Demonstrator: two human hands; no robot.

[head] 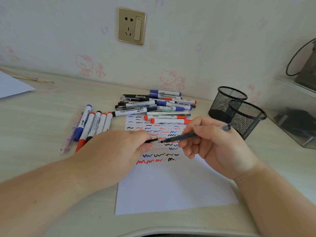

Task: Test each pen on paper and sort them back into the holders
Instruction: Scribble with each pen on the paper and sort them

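Note:
My right hand [213,144] grips a dark grey pen [184,137], its tip pointing left above the paper. My left hand [123,147] pinches the pen's cap [152,140], a black clip on a clear shell, right next to the tip. Under both hands lies a white sheet of paper [171,189] covered at its far half with red, blue and black squiggles. A heap of markers and pens [153,105] lies across the sheet's far edge. Several markers [92,125] lie in a row to the left. Two black mesh holders [239,112] stand at the right, both apparently empty.
A clear plastic box [294,117] with dark contents sits at the far right beside the holders. Another white sheet [12,86] lies at the far left. A wall with a gold socket plate [132,26] rises behind the desk. The desk's curved front edge [171,231] is near me.

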